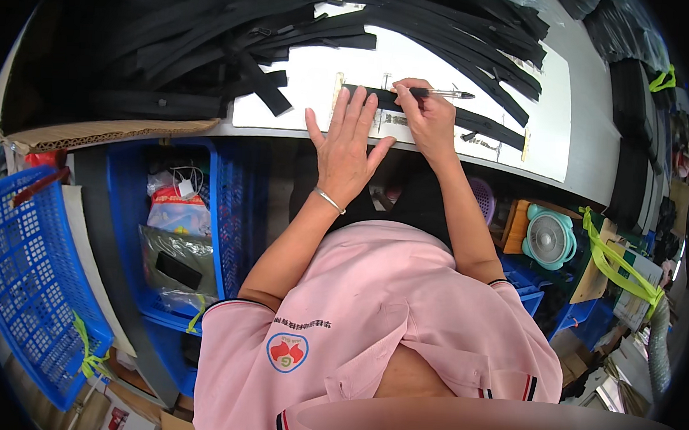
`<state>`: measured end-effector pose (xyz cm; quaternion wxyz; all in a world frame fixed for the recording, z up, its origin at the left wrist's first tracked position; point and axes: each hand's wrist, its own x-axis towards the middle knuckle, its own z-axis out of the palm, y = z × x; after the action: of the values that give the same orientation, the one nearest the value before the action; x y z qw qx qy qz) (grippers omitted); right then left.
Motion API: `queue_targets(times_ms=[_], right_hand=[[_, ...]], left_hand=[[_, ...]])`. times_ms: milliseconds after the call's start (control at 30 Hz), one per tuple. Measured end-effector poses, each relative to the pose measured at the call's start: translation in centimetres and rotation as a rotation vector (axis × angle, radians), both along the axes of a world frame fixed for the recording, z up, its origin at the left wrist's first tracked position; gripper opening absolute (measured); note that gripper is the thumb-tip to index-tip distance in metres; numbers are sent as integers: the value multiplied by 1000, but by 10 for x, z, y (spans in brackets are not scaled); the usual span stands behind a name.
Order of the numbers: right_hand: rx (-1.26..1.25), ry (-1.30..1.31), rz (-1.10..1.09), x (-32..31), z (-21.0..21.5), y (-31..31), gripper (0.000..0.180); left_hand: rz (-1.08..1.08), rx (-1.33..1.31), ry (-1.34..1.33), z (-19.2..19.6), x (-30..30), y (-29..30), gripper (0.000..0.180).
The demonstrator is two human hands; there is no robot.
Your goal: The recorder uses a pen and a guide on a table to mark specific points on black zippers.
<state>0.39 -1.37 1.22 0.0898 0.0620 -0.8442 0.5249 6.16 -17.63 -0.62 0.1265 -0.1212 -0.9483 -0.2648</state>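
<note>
Black fabric strip [485, 127], with what looks like a small zipper slider on it, lies slantwise across a white sheet [547, 140] on the table [591, 154], near the edge closest to the person. Pencil-like lines and patches of tape mark the sheet around the strip. The left hand [343, 159] lies flat and palm down, fingers spread and closed on nothing, its fingertips on the left part of the strip. A thin bracelet [329, 202] circles that wrist. The right hand [426, 120] grasps a pen [450, 94] between thumb and fingers, just above the strip; the pen lies nearly level, with a clear barrel and a dark end pointing right. Whether its other end touches the fabric cannot be told.

Beyond the hands, 2 groups of similar strips cover the table: a heap [205, 40] at the left and a fanned bunch [478, 47] at the right. Corrugated cardboard [123, 136] borders the heap. Below the table, at the left, a blue crate [213, 224] holds plastic bags, a white cable [193, 182] and a dark flat rectangular object [178, 270]. At the right is a teal fan [548, 237].
</note>
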Motion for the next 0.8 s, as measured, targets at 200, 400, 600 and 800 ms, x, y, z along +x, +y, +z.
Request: queue_targets(times_ms=[200, 400, 600, 800], right_hand=[[23, -2, 22, -1, 1, -4, 21], [81, -10, 37, -1, 4, -3, 20], [25, -9, -5, 0, 1, -2, 21], [31, -84, 120, 2, 2, 6, 17]], left_hand=[[1, -10, 4, 0, 0, -1, 74], [-4, -8, 2, -2, 1, 0, 74], [-5, -29, 5, -3, 0, 0, 75], [0, -46, -5, -3, 0, 1, 75]])
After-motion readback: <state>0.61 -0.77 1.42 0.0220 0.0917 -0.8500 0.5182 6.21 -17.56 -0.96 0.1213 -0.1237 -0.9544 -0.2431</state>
